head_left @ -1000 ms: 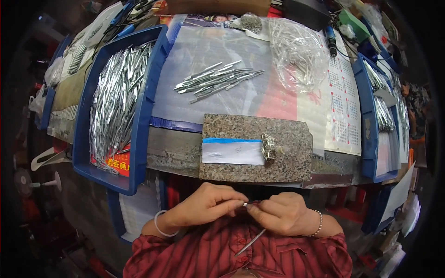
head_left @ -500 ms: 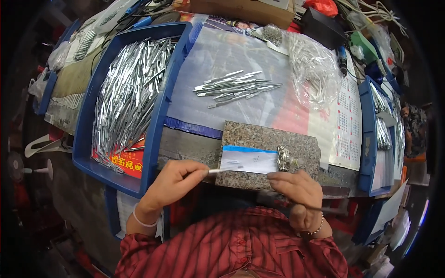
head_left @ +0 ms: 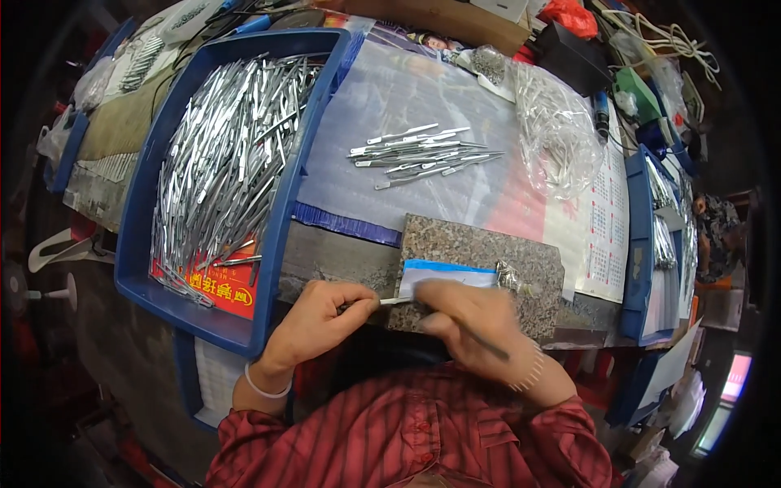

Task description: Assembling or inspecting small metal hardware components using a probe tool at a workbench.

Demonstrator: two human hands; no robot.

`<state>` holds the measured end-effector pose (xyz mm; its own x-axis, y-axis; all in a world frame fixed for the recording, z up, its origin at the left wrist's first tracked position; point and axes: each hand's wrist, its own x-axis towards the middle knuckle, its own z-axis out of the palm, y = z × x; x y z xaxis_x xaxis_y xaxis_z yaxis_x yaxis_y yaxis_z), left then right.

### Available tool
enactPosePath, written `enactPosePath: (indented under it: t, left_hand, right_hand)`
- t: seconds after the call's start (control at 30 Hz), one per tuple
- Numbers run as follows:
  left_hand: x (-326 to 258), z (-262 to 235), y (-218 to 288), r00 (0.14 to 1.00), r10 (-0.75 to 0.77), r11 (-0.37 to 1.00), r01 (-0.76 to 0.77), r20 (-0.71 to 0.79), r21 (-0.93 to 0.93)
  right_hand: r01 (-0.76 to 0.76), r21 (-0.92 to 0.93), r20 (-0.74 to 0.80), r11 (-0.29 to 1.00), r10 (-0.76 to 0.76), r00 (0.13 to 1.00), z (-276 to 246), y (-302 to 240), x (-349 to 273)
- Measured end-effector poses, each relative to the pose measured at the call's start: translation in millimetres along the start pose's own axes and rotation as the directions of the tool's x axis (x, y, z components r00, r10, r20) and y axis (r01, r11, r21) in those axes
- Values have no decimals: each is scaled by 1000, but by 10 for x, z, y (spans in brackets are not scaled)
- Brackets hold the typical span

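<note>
Metal strip (head_left: pixel 390 302) sits pinched in the left hand (head_left: pixel 313 325) fingers, its tip laid on the granite slab's (head_left: pixel 480 252) near edge. Just right, the right hand (head_left: pixel 468 325) fingers close narrowly around a thin dark tool (head_left: pixel 488 348), blurred. Fitting or trimming seems underway; next likely calls for steadying the strip. Beyond the fingers lie loose strips (head_left: pixel 423 152); far left, a blue tray (head_left: pixel 154 244).
</note>
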<state>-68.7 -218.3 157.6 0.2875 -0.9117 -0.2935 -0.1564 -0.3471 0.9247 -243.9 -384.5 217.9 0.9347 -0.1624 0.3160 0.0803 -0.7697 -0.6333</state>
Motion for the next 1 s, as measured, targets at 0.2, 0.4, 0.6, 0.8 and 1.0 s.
enactPosePath:
  t: [0.2, 0.4, 0.6, 0.8, 1.0]
  left_hand:
    - [41, 29, 17, 998, 68, 998, -68, -14, -10]
    - [-25, 29, 55, 990, 125, 985, -117, -58, 126]
    - [-170, 200, 338, 975, 202, 969, -185, -97, 162]
    - [272, 475, 365, 726, 685, 630, -541, -69, 558]
    - [382, 593, 250, 691, 721, 479, -550, 50, 684]
  right_hand:
    - [55, 0, -190, 998, -54, 980, -128, 22, -98]
    - [-230, 240, -73, 943, 254, 964, 84, 150, -128]
    - [-253, 407, -407, 878, 422, 810, -195, -37, -683]
    - [-235, 478, -499, 847, 482, 720, -146, -47, -897]
    - [-64, 285, -457, 956, 194, 868, -361, -29, -1058]
